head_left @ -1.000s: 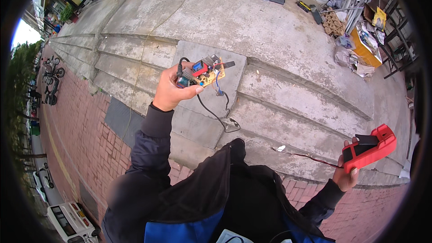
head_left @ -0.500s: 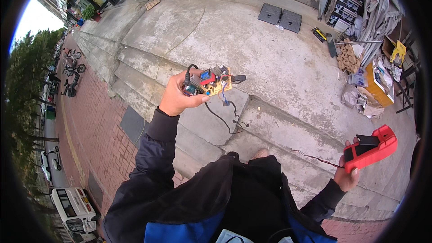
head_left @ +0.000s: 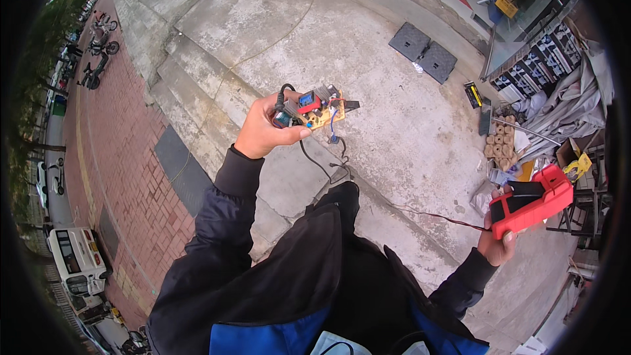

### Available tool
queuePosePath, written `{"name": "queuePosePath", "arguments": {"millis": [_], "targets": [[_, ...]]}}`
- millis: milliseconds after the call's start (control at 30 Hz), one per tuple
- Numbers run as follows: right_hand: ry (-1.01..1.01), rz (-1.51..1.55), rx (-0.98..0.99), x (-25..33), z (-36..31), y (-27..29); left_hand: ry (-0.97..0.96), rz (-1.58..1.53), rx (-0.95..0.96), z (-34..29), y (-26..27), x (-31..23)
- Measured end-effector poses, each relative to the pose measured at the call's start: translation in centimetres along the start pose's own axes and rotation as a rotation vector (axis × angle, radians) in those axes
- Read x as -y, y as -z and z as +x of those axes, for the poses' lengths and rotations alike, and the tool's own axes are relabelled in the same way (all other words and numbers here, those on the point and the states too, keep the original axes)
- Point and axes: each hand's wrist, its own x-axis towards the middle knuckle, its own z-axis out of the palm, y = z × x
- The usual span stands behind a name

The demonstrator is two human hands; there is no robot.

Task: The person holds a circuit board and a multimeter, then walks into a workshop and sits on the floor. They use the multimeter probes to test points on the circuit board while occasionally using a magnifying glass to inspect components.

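Observation:
My left hand [head_left: 257,133] grips the left end of a bare circuit board [head_left: 323,118], its thumb along the near edge. The board carries metal heat sinks, a red-and-blue transformer and several small parts. A black cable [head_left: 314,162] loops at its left end and hangs below, and thin coloured wires dangle from its right side. Off to the right, my right hand [head_left: 497,248] holds a red plastic housing [head_left: 537,205] with black recessed parts, the fingers wrapped behind it. Twisted dark red wires [head_left: 453,221] trail left from the housing. Both items are held apart above the steps.
Concrete steps [head_left: 217,102] drop toward red brick paving [head_left: 118,131] at left, where a dark ramp mat [head_left: 179,167] lies. Two black mats [head_left: 424,52] lie ahead. At right stand patterned boxes [head_left: 539,59], egg-carton trays [head_left: 501,144] and loose clutter. A white van [head_left: 77,260] is parked lower left.
The view has turned and shifted, bringing the clutter nearer to the red housing. Both hands keep their hold; the housing sits slightly higher and farther left in the picture.

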Motion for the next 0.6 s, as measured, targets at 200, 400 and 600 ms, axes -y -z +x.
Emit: {"name": "queuePosePath", "arguments": {"millis": [200,400,600], "targets": [[-0.013,-0.055,0.036,3.3,10.8,-6.9,0.073,0.124,-0.043,8.7,0.8,-4.3],[0.000,-0.065,0.081,3.7,20.9,-11.4,0.092,0.203,-0.076,16.8,1.8,-8.2],[-0.043,0.014,0.099,0.6,31.6,-12.1,0.071,0.227,-0.157,26.0,1.9,-9.2]]}}
